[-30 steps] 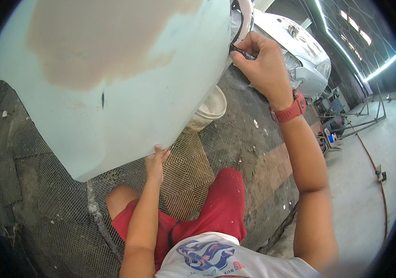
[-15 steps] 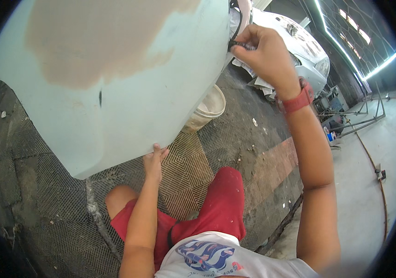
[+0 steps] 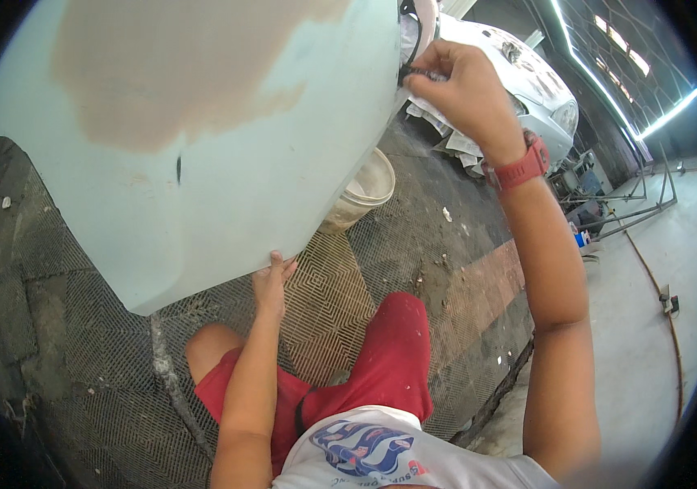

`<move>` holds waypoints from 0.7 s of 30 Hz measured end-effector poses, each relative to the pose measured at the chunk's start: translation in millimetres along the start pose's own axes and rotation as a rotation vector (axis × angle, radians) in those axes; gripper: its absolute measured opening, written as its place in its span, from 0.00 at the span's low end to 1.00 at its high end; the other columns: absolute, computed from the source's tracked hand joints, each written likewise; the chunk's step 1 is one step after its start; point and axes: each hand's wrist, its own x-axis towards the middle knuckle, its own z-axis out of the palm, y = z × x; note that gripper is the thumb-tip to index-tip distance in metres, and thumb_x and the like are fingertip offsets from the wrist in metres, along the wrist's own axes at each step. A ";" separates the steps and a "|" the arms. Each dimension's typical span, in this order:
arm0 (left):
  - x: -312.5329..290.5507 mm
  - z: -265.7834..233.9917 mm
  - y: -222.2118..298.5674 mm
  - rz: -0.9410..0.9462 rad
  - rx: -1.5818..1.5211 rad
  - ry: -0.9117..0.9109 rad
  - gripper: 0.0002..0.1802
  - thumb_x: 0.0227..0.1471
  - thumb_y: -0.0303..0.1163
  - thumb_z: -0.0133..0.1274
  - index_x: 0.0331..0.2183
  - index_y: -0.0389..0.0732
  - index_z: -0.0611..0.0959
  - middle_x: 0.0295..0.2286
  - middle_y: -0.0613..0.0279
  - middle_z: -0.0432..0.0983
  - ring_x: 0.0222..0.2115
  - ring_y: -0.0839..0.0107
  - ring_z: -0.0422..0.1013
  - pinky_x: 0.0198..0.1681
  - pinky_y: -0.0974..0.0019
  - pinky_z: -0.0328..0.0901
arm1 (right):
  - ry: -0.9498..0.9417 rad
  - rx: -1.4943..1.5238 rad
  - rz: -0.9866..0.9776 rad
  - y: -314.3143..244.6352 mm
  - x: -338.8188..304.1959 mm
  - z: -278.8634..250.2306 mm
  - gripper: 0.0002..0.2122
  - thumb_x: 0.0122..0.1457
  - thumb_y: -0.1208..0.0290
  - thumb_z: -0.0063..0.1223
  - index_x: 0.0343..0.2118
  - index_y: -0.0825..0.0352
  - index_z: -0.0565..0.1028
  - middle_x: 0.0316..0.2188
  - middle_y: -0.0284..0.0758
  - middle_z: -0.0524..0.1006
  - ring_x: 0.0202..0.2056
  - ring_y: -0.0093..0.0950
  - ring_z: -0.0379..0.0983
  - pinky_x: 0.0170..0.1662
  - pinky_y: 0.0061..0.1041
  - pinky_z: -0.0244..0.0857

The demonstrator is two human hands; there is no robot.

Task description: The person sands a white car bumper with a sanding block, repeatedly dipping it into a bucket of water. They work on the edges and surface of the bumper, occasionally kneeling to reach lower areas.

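Observation:
A large pale blue-green car body panel [image 3: 226, 212] fills the upper left, with a brownish patch [image 3: 169, 73] and a short dark mark [image 3: 178, 169] on its face. My left hand [image 3: 269, 287] grips its bottom edge, thumb on the near face and some fingers tucked under. Up at the panel's right edge, my right hand [image 3: 471, 90] pinches a small dark piece [image 3: 405, 75] between thumb and fingers. What that piece is I cannot make out. A red watch [image 3: 521, 167] is on my right wrist.
Below the panel's right edge stands a whitish bucket [image 3: 365, 191]. Ribbed mats [image 3: 316, 281] cover part of the dirty floor. Farther back is a white car [image 3: 520, 73] with paper around its lower part. A metal frame [image 3: 642, 208] stands at right, near a hose [image 3: 658, 277].
My right hand has shifted very slightly up and left along the panel's edge, still pinching the dark piece. My left hand keeps its grip.

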 end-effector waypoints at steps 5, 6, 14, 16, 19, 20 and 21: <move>-3.1 5.7 6.4 0.009 -0.004 0.009 0.52 0.63 0.61 0.61 0.66 0.25 0.67 0.59 0.40 0.74 0.57 0.52 0.78 0.58 0.59 0.77 | 0.032 -0.071 -0.057 -6.3 -9.6 1.3 0.13 0.54 0.67 0.66 0.34 0.74 0.84 0.31 0.48 0.85 0.35 0.41 0.83 0.44 0.36 0.76; -2.0 5.3 6.1 0.005 -0.005 0.010 0.52 0.63 0.61 0.62 0.66 0.25 0.68 0.59 0.41 0.74 0.57 0.53 0.78 0.58 0.59 0.77 | 0.024 -0.073 -0.062 -7.2 -9.8 3.8 0.13 0.54 0.67 0.66 0.34 0.74 0.84 0.32 0.49 0.85 0.35 0.42 0.84 0.45 0.37 0.76; -1.0 3.1 5.3 -0.008 0.007 0.001 0.49 0.64 0.60 0.61 0.66 0.28 0.69 0.59 0.43 0.75 0.57 0.54 0.77 0.57 0.59 0.77 | 0.007 -0.069 -0.056 -7.3 -10.3 4.9 0.12 0.53 0.69 0.66 0.34 0.75 0.83 0.33 0.49 0.86 0.37 0.44 0.85 0.46 0.38 0.76; 0.2 1.5 3.2 0.011 0.014 0.003 0.49 0.64 0.60 0.62 0.66 0.29 0.69 0.58 0.44 0.75 0.56 0.55 0.78 0.57 0.59 0.77 | 0.060 -0.048 -0.035 -6.6 0.0 -0.6 0.12 0.53 0.69 0.66 0.34 0.75 0.83 0.32 0.49 0.85 0.36 0.44 0.85 0.45 0.38 0.77; 1.5 1.1 2.7 0.051 0.034 0.007 0.50 0.65 0.61 0.59 0.67 0.27 0.66 0.57 0.41 0.76 0.54 0.52 0.80 0.53 0.63 0.80 | 0.070 -0.024 -0.020 -9.1 -7.5 5.0 0.13 0.54 0.68 0.65 0.35 0.75 0.84 0.31 0.49 0.85 0.34 0.42 0.84 0.43 0.36 0.76; 2.4 0.4 2.3 0.041 0.040 0.005 0.50 0.65 0.61 0.59 0.66 0.27 0.66 0.57 0.41 0.77 0.54 0.52 0.80 0.53 0.62 0.80 | 0.061 -0.053 -0.045 -9.5 -13.1 8.1 0.12 0.55 0.68 0.65 0.35 0.75 0.84 0.30 0.48 0.85 0.33 0.40 0.84 0.43 0.35 0.76; 3.2 -0.4 1.9 0.031 0.046 0.002 0.50 0.65 0.61 0.59 0.66 0.27 0.67 0.57 0.41 0.77 0.54 0.53 0.80 0.53 0.62 0.80 | 0.052 -0.081 -0.071 -9.7 -15.3 9.7 0.12 0.55 0.68 0.65 0.35 0.75 0.84 0.30 0.48 0.85 0.33 0.39 0.83 0.42 0.35 0.76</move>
